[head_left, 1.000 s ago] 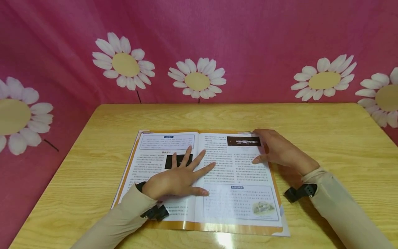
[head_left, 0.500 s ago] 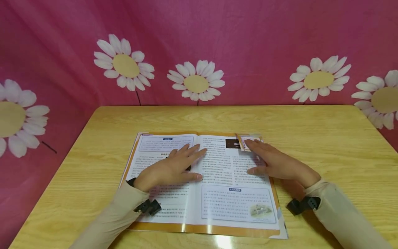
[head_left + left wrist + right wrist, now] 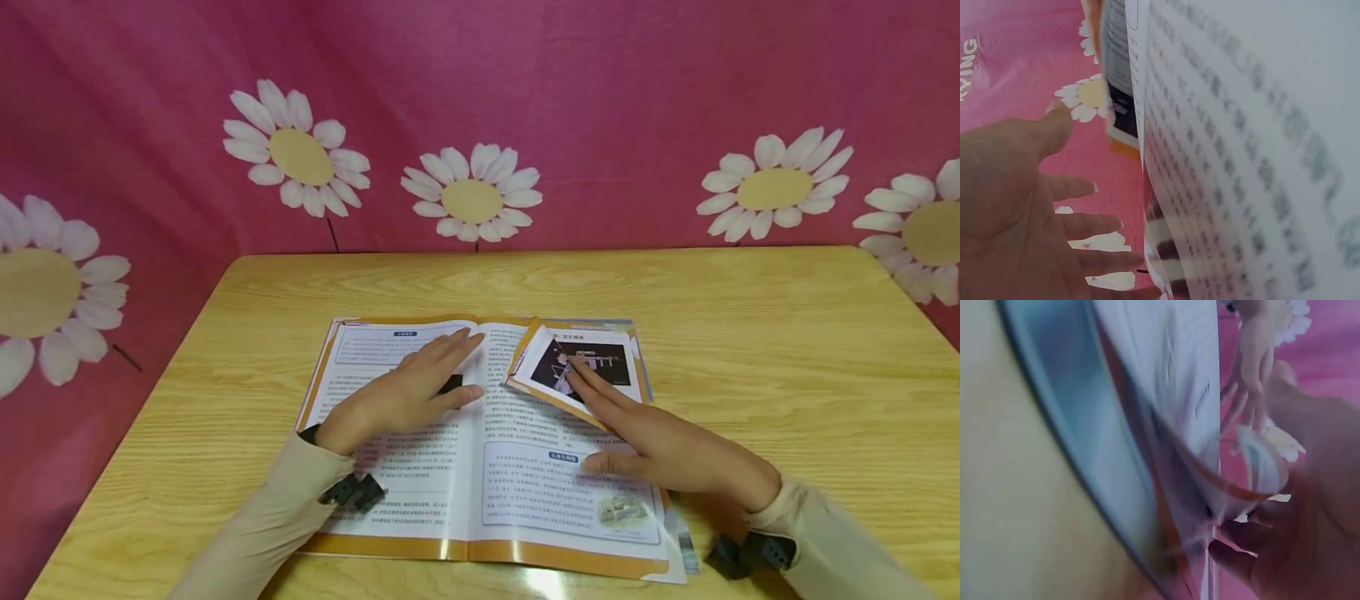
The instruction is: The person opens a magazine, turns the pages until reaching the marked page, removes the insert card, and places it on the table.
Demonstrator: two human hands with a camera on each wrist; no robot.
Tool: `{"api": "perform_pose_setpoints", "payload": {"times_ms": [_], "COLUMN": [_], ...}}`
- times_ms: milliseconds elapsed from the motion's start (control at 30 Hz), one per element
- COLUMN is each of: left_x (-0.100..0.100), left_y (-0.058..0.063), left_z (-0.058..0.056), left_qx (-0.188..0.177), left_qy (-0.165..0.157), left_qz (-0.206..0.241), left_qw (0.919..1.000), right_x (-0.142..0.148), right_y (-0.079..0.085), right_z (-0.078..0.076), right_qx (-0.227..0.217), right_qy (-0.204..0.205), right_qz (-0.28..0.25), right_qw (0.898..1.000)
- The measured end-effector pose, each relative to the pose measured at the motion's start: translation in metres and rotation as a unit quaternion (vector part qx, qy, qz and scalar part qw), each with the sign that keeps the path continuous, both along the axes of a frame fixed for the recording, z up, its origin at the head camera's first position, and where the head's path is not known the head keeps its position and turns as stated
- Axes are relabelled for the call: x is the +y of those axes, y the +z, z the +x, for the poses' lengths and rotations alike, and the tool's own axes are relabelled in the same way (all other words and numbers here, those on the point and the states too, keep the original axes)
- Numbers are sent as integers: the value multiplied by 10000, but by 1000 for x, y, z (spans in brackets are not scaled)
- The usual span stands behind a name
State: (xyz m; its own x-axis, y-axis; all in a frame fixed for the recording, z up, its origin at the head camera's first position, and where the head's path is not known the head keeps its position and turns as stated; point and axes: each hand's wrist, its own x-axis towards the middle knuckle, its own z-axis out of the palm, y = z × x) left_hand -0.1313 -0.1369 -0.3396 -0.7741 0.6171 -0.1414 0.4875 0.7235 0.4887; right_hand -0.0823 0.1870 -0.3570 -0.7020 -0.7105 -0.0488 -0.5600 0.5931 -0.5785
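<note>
An open magazine [image 3: 420, 523] lies on the wooden table, its spine running toward the person. In the head view the left hand [image 3: 405, 396] is over the left page with fingers extended; the left wrist view shows this hand [image 3: 1016, 200] with its fingers spread beside the printed page [image 3: 1241, 150]. The far corner [image 3: 528, 360] of the right page is bent up and folded inward. Against that bent part the right hand [image 3: 667, 446] lays its straight fingers, thumb held apart. In the right wrist view the curled page [image 3: 1229, 490] rises in front of the right hand [image 3: 1316, 506].
The wooden table [image 3: 187, 417] extends around the magazine on all sides. Behind it hangs a pink cloth [image 3: 600, 108] printed with large white daisies. More pages [image 3: 681, 533] show under the right page's outer edge.
The right hand has moved left and toward the person, folding the right page's far corner inward with it. The left hand has shifted slightly away from the person, toward the page's far side.
</note>
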Motion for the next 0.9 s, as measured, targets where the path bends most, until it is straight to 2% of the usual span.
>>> {"api": "perform_pose_setpoints", "payload": {"times_ms": [100, 367, 533, 600, 700, 800, 900], "left_x": [-2, -4, -4, -4, -3, -3, -4], "left_y": [1, 7, 8, 7, 5, 5, 4], "left_z": [-1, -1, -1, -1, -1, 0, 0], "left_qx": [45, 211, 152, 107, 32, -68, -177], "left_qy": [35, 41, -12, -46, -52, 38, 117], "left_qz": [79, 396, 462, 418, 283, 61, -256], "left_qw": [10000, 9990, 9988, 9991, 9996, 10000, 9994], "right_x": [-5, -20, -27, -28, -29, -31, -32], "right_y": [2, 3, -1, -2, -3, -2, -2], "right_z": [8, 28, 37, 39, 40, 39, 39], "right_qx": [-23, 414, 101, -107, -201, -48, 290], "right_qy": [174, 578, 445, 465, 703, 1050, 1417], "right_qz": [-168, -477, -603, -669, -743, -688, -732], "right_qw": [9997, 9963, 9971, 9966, 9946, 9921, 9868]}}
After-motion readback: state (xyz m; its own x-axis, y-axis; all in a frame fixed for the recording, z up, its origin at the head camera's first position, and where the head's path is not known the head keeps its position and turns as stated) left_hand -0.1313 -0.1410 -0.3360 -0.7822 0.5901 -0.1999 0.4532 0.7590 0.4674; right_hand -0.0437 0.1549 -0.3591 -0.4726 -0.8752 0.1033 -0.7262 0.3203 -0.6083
